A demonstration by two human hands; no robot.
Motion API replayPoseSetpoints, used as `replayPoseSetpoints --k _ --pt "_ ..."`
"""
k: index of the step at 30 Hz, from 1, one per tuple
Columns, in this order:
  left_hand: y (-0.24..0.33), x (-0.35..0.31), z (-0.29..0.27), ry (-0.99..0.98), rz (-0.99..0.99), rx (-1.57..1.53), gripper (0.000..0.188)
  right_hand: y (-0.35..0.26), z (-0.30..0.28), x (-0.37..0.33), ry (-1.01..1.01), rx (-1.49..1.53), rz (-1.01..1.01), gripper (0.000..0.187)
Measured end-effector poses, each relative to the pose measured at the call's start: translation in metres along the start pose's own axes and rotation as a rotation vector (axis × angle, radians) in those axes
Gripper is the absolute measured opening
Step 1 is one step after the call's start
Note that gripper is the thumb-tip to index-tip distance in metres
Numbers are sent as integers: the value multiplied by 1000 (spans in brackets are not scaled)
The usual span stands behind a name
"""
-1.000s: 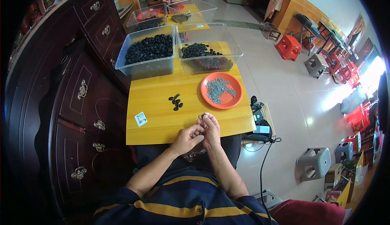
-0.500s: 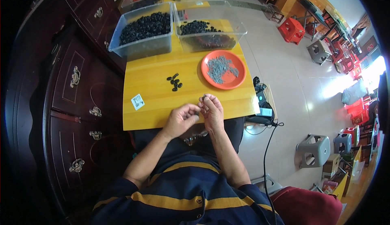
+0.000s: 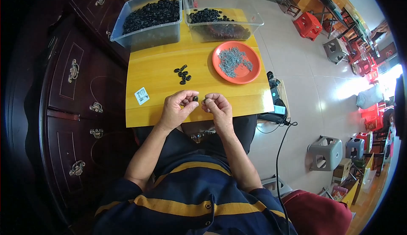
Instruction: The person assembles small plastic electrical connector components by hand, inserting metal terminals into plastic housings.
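Note:
Over the near edge of the yellow table (image 3: pixel 157 95), my left hand (image 3: pixel 177 109) pinches a small black oval piece (image 3: pixel 195 98) between thumb and fingertips. Just to its right, my right hand (image 3: pixel 219 110) is closed in a pinch; a tiny dark bit shows at its fingertips, too small to name. The two hands face each other with a narrow gap between them. Beyond them lies a loose cluster of several black oval pieces (image 3: pixel 183 74). An orange-red plate (image 3: pixel 243 80) at the right holds a heap of small grey pin-like parts (image 3: pixel 231 61).
At the table's far side stand a clear bin (image 3: pixel 159 38) full of black pieces and another clear bin (image 3: pixel 254 23) partly filled. A white label (image 3: pixel 141 95) lies at the left. Dark wooden drawers (image 3: pixel 72 95) flank the table. A black cable (image 3: pixel 277 158) hangs at right.
My hands have drifted left and come level with each other. The black oval piece now shows clearly in my left fingertips. The whole view has shifted slightly, with the table higher in it.

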State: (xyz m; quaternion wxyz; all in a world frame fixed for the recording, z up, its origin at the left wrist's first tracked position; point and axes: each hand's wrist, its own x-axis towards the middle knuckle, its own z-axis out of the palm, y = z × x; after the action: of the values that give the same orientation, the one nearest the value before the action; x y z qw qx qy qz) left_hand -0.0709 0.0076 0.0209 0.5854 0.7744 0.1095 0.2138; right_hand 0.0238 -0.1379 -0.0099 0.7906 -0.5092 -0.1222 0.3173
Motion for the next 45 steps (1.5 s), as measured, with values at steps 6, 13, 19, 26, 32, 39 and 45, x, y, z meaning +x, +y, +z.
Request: replayPoseSetpoints --k 6,13,19,26,32,39,45 --pt "-9 0 0 2 -24 -40 26 7 -4 2 -37 -49 -13 14" --pt "4 -1 14 -37 -27 -75 24 2 0 6 110 213 106 16" --pt "13 2 19 -44 82 98 24 5 -3 9 122 388 183 17" --pt "23 3 20 -76 204 362 24 10 -4 12 100 564 245 16" --pt "24 4 22 -50 236 377 24 11 -8 11 96 559 256 15" --pt "22 -5 24 -128 63 99 27 6 -3 15 148 566 182 15" --pt "27 -8 33 -254 91 154 15 -2 -1 16 135 526 157 15"
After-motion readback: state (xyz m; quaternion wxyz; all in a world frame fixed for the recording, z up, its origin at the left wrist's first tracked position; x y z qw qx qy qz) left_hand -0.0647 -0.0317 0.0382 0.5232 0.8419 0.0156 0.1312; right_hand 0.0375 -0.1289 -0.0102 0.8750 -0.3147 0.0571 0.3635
